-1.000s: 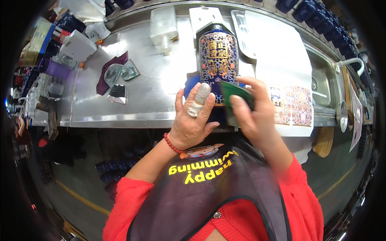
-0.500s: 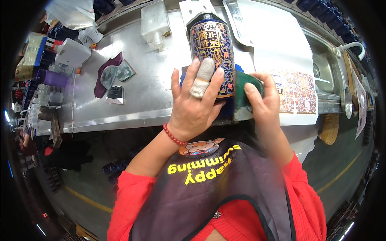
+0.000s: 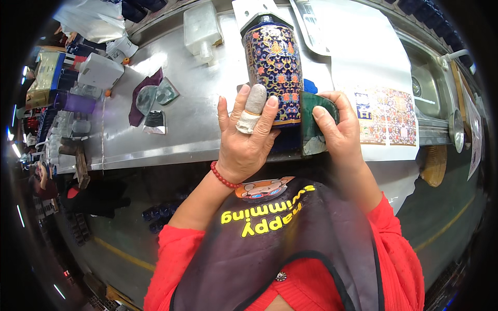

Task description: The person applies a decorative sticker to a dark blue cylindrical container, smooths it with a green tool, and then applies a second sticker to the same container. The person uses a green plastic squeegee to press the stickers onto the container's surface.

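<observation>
A dark blue bottle [image 3: 274,62] with a colourful floral pattern lies on the metal counter, its neck pointing away from me. My left hand [image 3: 246,147] rests against the bottle's lower left side with its fingers spread. One of those fingers wears a greyish cloth cover, and part of the thumb is hidden. In my right hand [image 3: 341,127] is a dark green flat scraper [image 3: 313,119], pinched between thumb and fingers, its straight edge along the bottle's lower right side. What supports the bottle is mostly covered, though a bit of bright blue shows beside it.
Printed pattern sheets [image 3: 386,116] lie on white paper at the right, before a sink [image 3: 428,88]. To the left are purple and green scraps [image 3: 150,98] and a clear square bottle [image 3: 201,31]. White containers [image 3: 98,71] and a purple cup [image 3: 75,102] crowd the far left.
The bottle has turned about its length: the gold-framed panel has gone from the top and flowers face up. My left fingers have slid slightly toward me; the scraper stays at the bottle's side.
</observation>
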Demonstrator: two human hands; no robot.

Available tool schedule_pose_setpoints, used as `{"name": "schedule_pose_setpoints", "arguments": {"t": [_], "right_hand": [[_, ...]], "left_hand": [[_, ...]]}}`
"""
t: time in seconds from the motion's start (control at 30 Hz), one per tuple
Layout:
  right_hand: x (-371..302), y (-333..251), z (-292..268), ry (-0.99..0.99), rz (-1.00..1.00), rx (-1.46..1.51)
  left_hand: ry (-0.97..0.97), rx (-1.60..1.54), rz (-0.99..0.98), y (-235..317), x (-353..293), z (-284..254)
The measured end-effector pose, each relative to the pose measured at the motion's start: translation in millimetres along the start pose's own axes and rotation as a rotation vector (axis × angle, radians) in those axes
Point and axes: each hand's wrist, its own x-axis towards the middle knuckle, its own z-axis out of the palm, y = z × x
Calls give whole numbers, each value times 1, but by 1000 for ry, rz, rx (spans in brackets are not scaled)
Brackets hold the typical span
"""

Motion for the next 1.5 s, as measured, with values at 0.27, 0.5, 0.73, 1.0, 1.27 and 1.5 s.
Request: {"name": "schedule_pose_setpoints", "arguments": {"t": [0.27, 0.5, 0.73, 1.0, 1.27, 1.5], "right_hand": [[3, 3, -3, -13, -44, -52], [4, 5, -2, -3, -80, -53], [4, 4, -3, -15, -27, -47], [5, 7, -4, -7, -34, -49], [5, 3, -3, -18, -2, -72], [4, 1, -4, -33, -18, -97]], "left_hand": [[17, 97, 122, -1, 9, -3], [-50, 135, 232, 5, 13, -3], [-37, -41, 30, -3, 10, -11], [-94, 26, 152, -6, 13, -16], [-121, -9, 123, -22, 41, -19], [-161, 55, 144, -16, 42, -21]]}}
